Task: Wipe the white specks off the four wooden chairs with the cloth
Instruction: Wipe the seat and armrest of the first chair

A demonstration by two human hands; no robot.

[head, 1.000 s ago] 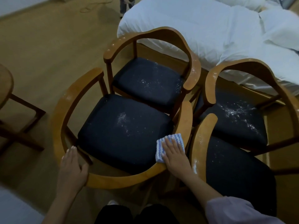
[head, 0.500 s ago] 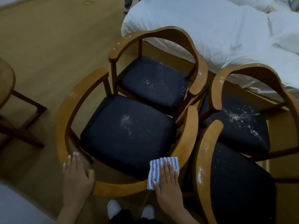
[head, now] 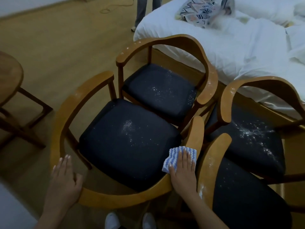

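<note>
Head cam: versus half a second ago, we see the cloth (head: 174, 155) farther up the right arm rail of the near-left chair (head: 115, 198), closer to the arm tip. Right hand (head: 183, 172) stays flat on top of it, fingers straight, pressing it onto the wood; no pinch. Cloth is blue-and-white striped, and its left edge hangs over the seat side of the rail. Left hand (head: 64, 179) has not moved along the rail: palm down on the back-left curve, fingers straight, thumb at the inner edge, holding nothing. The view has tipped up, so more of the room shows.

White specks (head: 127, 128) sit unchanged mid-seat on the near-left chair. We also see them on the far-left chair (head: 165, 42), on seat and arm tops. They are heaviest on the seat of the far-right chair (head: 264, 81). On the near-right chair (head: 208, 162) they run down the arm rail and across the seat. All four chairs stand packed together, arms nearly touching, with dark seat pads.

Floor (head: 57, 47) is tan wood-look. A bed (head: 214, 47) with white bedding sits just behind the far chairs, with a patterned bag (head: 199, 14) on it. Another person's legs (head: 143, 10) stand by the bed corner. A dark wooden table (head: 9, 76) is at the left edge. White shoes (head: 112, 220) show at the bottom.
</note>
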